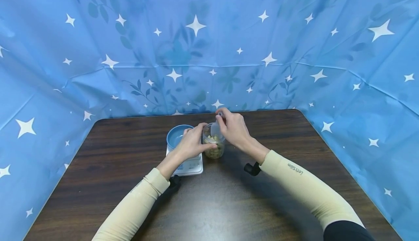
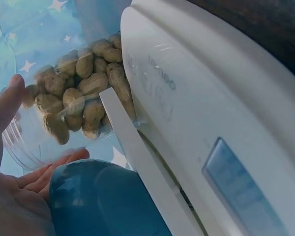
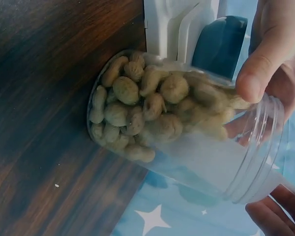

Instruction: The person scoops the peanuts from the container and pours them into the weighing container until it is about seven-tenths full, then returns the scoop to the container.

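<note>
A clear jar (image 1: 218, 152) stands on the table, partly filled with unshelled peanuts (image 3: 125, 91). My left hand (image 1: 191, 144) grips the jar near its threaded rim, thumb on the near side and fingers on the far side. Above the mouth, my right hand (image 1: 235, 128) pinches the handle of a translucent whitish scoop (image 1: 215, 130), whose blade reaches down into the jar toward the peanuts. Left of the jar, a blue bowl (image 1: 173, 135) sits on a white kitchen scale (image 1: 193, 167). The left hand and forearm hide part of both.
The jar stands right beside the scale, whose small display (image 2: 241, 187) faces the near side. Dark wooden table (image 1: 114, 168) surrounds them. A blue star-patterned curtain (image 1: 209, 51) hangs behind the table's back edge.
</note>
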